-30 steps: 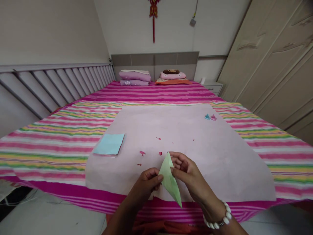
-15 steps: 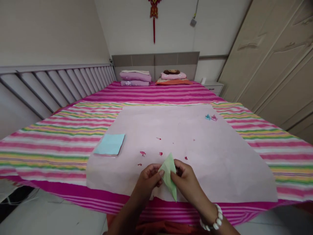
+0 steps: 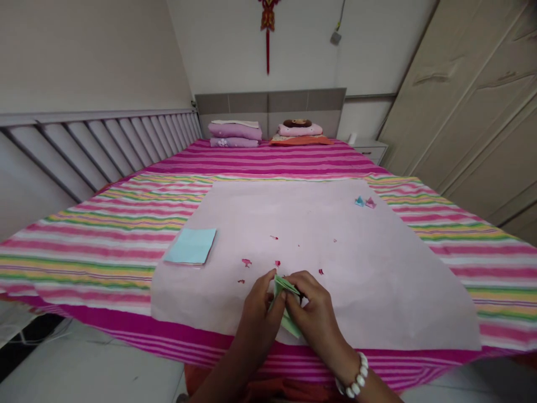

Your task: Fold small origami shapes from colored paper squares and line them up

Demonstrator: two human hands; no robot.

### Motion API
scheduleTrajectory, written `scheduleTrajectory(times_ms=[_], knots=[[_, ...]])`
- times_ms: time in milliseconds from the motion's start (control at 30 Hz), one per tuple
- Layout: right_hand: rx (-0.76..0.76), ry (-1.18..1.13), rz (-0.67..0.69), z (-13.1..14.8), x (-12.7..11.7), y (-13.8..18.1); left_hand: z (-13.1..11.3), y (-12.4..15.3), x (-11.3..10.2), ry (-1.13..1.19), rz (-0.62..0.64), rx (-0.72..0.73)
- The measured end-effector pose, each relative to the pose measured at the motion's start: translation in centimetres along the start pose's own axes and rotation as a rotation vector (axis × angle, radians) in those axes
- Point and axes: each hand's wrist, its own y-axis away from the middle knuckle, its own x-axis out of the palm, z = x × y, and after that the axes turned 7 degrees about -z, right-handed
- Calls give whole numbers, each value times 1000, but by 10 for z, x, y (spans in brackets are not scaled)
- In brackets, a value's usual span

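Note:
A folded sheet of light green paper [image 3: 290,324] is held between both hands, above the near edge of a large pale sheet [image 3: 377,291]. My left hand [image 3: 260,313] grips its left side, thumb against the paper. From the right, my right hand [image 3: 312,308] pinches the top part with thumb and fingers; a white bead bracelet circles that wrist. The paper's upper layers stand partly apart, and the fingers cover much of its middle.
A stack of square paper, light blue on top [image 3: 191,246], lies at the left of the pale sheet. Several small red scraps [image 3: 246,262] are scattered in the middle. A blue folded paper piece [image 3: 359,201] and a pink one [image 3: 370,203] sit at the far right.
The green paper has turned from a tall, flat-facing diamond to a tilted position with its layered top edge showing. Both hands have closed in around it, with the thumbs nearly together.

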Motion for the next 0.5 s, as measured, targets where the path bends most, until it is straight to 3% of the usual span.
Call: scheduleTrajectory(times_ms=[233, 367, 500], knots=[[31, -71, -20, -7, 1, 2, -1, -7, 1, -160, -72, 84], [15, -136, -17, -10, 1, 4, 5, -11, 2, -3, 1, -28], [25, -208, 7, -12, -4, 3, 10, -14, -3, 177, 52, 17]])
